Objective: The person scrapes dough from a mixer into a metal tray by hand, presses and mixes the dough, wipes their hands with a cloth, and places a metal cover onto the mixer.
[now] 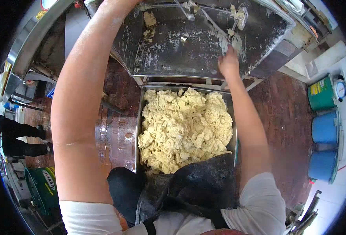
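My right hand [229, 62] reaches over the dough-smeared dark metal trough [173, 55]. Its fingers look closed and slightly blurred, at the lower end of a thin metal piece [231, 36]; whether they grip that piece is unclear. Beside it, a bent metal bar [214, 23] runs across the trough, and a dough-caked end [240, 17] stands at the upper right. My left forearm stretches up past the trough's left side, with the hand beyond the top edge. Below, between my arms, a rectangular metal tub [138, 137] is heaped with lumpy pale-yellow dough [184, 129].
A dark apron [204, 178] overlaps the tub's near edge. Along the right wall stand a green bucket [322, 94] and two blue buckets [324, 128]. Another green bucket [41, 188] is at lower left. A person in dark trousers [22, 137] stands on the left over the reddish-brown floor [277, 117].
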A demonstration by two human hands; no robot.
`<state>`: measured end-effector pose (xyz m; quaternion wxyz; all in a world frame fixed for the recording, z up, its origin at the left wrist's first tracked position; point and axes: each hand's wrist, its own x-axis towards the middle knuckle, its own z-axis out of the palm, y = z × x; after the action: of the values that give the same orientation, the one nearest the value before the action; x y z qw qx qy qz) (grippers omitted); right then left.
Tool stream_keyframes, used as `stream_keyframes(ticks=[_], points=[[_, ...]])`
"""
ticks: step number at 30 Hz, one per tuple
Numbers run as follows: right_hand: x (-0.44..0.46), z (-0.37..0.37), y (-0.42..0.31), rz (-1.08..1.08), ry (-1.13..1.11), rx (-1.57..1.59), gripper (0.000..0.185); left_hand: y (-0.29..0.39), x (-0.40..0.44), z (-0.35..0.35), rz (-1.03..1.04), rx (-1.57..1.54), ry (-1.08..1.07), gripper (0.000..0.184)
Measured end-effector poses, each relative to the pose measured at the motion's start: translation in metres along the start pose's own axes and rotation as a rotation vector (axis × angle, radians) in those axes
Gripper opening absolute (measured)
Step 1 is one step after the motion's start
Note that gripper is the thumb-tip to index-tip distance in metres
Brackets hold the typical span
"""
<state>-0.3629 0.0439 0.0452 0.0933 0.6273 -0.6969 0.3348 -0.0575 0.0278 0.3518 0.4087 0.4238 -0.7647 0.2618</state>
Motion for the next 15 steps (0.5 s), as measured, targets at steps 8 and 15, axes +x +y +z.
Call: stream_keyframes(ticks=[8, 15], points=[[0.120, 0.013, 0.022, -0.248, -0.121, -0.499, 0.028, 0.001, -0.001, -0.001, -0.008, -0.004, 0.022, 0.053], [0.115, 0.016, 0.035, -0.328, -0.153, -0.638, 0.020, 0.000, -0.002, 0.003, 0.001, 0.024, 0.034, 0.053]])
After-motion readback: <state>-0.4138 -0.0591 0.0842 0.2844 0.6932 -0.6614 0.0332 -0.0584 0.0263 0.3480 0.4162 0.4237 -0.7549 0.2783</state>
